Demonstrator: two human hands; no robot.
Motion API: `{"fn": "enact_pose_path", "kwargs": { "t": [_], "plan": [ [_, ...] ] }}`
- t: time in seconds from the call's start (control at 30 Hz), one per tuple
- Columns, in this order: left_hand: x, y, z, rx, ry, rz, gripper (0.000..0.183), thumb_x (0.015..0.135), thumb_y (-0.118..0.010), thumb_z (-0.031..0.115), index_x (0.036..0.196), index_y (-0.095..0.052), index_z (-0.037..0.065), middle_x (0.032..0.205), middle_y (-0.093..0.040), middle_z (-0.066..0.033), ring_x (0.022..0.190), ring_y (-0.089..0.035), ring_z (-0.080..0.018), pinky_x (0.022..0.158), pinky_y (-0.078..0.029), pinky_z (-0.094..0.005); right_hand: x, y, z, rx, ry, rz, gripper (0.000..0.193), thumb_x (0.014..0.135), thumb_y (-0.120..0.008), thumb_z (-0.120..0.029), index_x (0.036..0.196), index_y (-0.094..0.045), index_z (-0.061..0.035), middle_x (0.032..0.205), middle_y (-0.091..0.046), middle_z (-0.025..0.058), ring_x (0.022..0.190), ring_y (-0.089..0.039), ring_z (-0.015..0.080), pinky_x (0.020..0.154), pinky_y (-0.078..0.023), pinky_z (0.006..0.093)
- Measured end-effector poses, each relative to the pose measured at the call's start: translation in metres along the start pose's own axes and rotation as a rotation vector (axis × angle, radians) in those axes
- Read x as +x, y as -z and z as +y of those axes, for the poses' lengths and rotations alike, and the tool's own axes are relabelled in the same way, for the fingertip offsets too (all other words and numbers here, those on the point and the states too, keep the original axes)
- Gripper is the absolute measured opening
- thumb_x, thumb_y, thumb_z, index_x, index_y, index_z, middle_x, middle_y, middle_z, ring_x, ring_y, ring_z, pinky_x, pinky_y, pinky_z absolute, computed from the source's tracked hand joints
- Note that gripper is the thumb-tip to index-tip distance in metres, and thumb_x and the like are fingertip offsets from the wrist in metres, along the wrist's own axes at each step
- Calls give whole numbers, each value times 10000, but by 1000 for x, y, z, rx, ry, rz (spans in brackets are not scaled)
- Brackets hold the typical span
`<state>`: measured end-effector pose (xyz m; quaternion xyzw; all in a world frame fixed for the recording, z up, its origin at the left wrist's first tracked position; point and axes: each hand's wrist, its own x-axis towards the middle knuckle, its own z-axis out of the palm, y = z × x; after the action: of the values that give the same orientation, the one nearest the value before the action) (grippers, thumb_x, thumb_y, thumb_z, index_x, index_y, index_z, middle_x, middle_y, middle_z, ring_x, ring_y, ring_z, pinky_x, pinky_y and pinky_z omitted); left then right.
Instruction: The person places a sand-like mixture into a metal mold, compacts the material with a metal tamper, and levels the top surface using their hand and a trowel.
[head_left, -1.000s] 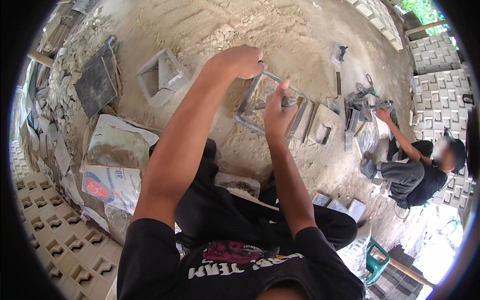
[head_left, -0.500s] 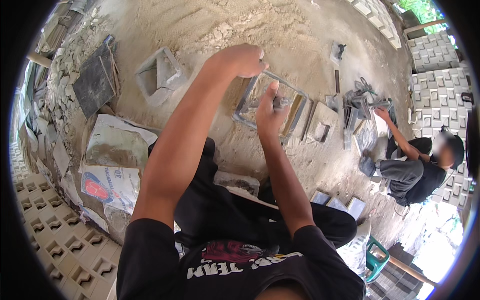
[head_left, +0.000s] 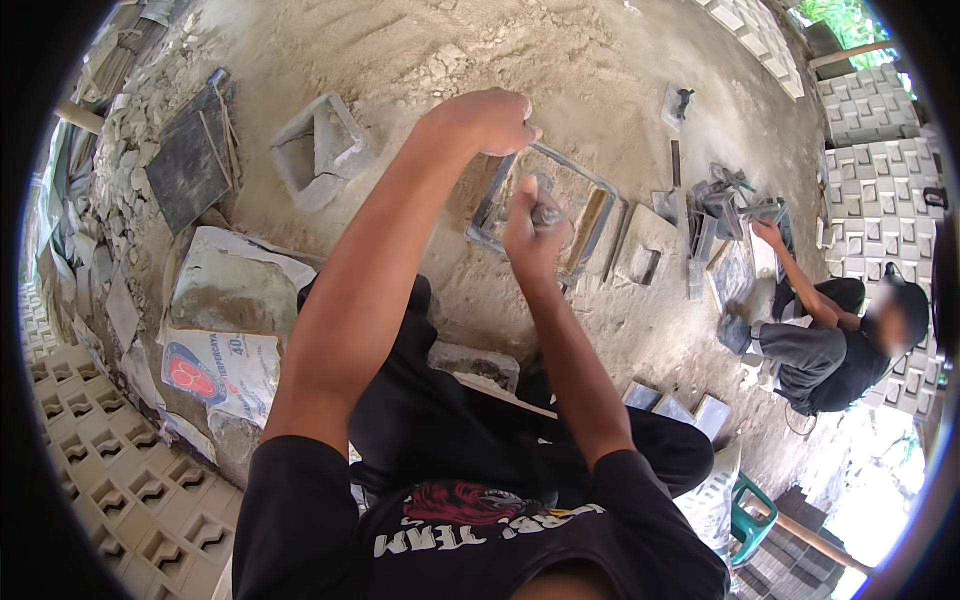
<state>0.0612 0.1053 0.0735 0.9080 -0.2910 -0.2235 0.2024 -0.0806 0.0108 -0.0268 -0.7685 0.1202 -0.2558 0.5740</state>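
In front of me a dark rectangular mould frame (head_left: 598,238) lies on the sandy ground, with pale sandy material (head_left: 560,168) inside it. My left hand (head_left: 484,122) is held above the frame's far left corner, its fingers curled in; anything inside them is hidden. Over the middle of the frame, my right hand (head_left: 533,238) grips a short grey hand tool (head_left: 546,212) whose exact kind is blurred. Along the frame's right inner side runs a yellowish-brown strip (head_left: 592,222).
A pale slab with a slot (head_left: 645,262) lies right of the frame. A broken hollow block (head_left: 345,150), a dark board (head_left: 188,165) and a cement bag (head_left: 222,370) are at left. A co-worker (head_left: 855,335) squats at right by grey moulds; patterned blocks (head_left: 140,480) stand lower left.
My right hand has shifted slightly left and nearer to me with the tool over the frame. The left hand stays almost in place.
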Motion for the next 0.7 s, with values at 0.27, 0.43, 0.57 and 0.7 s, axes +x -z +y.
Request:
{"fn": "enact_pose_path", "kwargs": {
  "t": [0.27,0.43,0.57,0.7],
  "plan": [
    [-7,11,-4,53,143,-10,428,911,-475,173,1322,-545,75,1181,-640,-197,1106,-608,-355,942,-476,-439,27,2,6,0,-3,-106,487,993,-554,-315,625,-455,-12,527,-398,23,533,-359,80,461,-303,305],
    [-14,12,-9,36,174,34,484,858,-456,85,1336,-540,85,1218,-623,-198,1130,-600,-344,952,-474,-428,36,-6,4,246,-70,-10,468,999,-548,-294,598,-466,-68,535,-417,-58,519,-368,35,450,-279,261],
    [-26,15,-1,59,170,-10,497,846,-461,69,1337,-535,73,1206,-626,-209,1120,-604,-351,936,-481,-428,57,-4,-1,342,-31,25,456,1000,-550,-248,586,-462,-80,528,-413,-61,512,-369,30,440,-268,255],
    [-24,12,-1,73,141,-22,493,824,-475,48,1312,-546,56,1164,-638,-225,1072,-625,-361,892,-498,-440,62,-5,17,309,-18,35,431,996,-556,-209,593,-470,-82,530,-425,-57,502,-369,30,433,-263,251]
  ]
}}
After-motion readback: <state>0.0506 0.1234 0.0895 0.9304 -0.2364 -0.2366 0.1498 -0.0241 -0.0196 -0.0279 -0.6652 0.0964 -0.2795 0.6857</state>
